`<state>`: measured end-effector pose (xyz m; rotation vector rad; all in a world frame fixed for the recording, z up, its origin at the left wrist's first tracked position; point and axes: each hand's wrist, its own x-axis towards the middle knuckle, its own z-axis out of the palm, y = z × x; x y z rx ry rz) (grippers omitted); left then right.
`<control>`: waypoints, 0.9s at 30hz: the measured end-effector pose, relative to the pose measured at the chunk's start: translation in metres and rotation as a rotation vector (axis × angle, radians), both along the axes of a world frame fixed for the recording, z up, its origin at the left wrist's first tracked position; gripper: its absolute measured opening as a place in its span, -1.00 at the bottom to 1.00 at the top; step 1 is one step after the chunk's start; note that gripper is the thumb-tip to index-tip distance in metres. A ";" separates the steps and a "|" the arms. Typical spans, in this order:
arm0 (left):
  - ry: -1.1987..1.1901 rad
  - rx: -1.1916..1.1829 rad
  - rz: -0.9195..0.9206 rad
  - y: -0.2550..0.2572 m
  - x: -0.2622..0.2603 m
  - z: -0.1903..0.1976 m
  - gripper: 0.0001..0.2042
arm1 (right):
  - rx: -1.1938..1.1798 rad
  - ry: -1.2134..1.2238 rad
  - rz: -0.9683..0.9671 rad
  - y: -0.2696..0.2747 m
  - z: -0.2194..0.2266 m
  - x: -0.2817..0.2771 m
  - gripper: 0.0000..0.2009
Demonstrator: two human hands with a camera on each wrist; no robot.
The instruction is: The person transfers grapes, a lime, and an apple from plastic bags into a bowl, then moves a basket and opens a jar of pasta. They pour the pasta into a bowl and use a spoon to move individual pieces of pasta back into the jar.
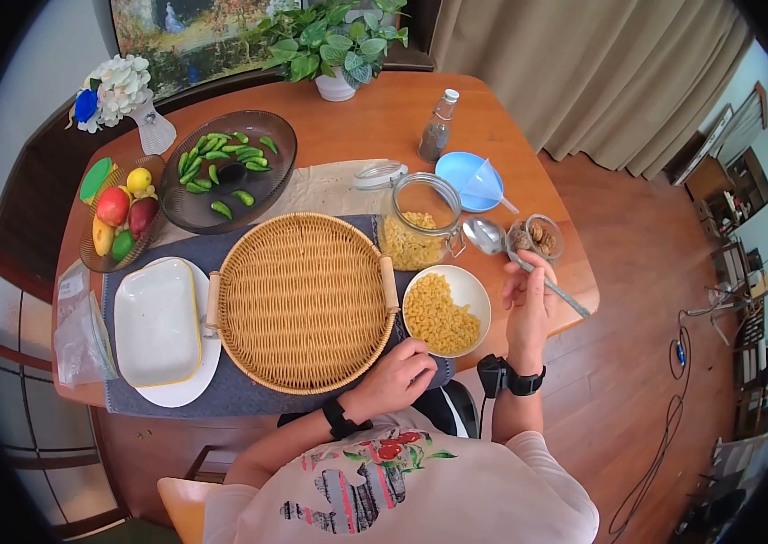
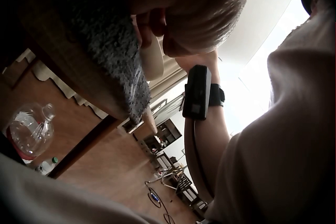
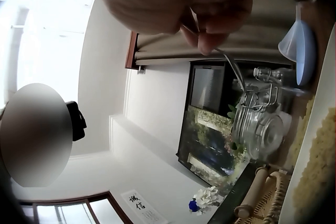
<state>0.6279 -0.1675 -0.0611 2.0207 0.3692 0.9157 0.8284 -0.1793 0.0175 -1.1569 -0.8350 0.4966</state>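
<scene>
My right hand (image 1: pixel 529 295) holds a metal spoon (image 1: pixel 490 238) by its handle, raised right of a white bowl (image 1: pixel 480 304) of short, curly yellow pasta (image 1: pixel 438 313). The spoon's bowl points toward an open clip-top glass jar (image 1: pixel 426 195), which has similar pasta inside. In the right wrist view, the spoon handle (image 3: pixel 231 62) runs out from between the fingers. My left hand (image 1: pixel 395 376) rests at the table's front edge with loosely bent fingers, right at the near rim of the bowl. The left wrist view is dark around these fingers (image 2: pixel 157 22).
Left of the bowl lies a round wicker tray (image 1: pixel 302 299). Beyond the jar are a blue bowl (image 1: pixel 456 168) with a funnel and a small bottle (image 1: pixel 438 127). A glass dish of walnuts (image 1: pixel 542 238) stands right. Farther left are green peppers on a dark plate (image 1: pixel 280 186) and a white baking dish (image 1: pixel 157 317).
</scene>
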 end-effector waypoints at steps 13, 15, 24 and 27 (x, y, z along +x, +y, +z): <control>0.010 0.010 -0.002 0.001 0.000 0.002 -0.90 | -0.352 -0.227 -0.093 -0.019 -0.059 0.022 -0.67; 0.015 0.008 -0.005 0.001 0.001 0.002 -0.90 | -0.331 -0.146 -0.057 -0.017 -0.059 0.020 -0.67; 0.032 0.021 0.000 0.001 0.001 0.000 -0.90 | -0.339 0.024 0.010 -0.019 -0.059 0.017 -0.70; 0.031 0.021 0.003 0.001 0.001 0.000 -0.90 | -0.318 0.047 -0.030 -0.021 -0.059 0.019 -0.71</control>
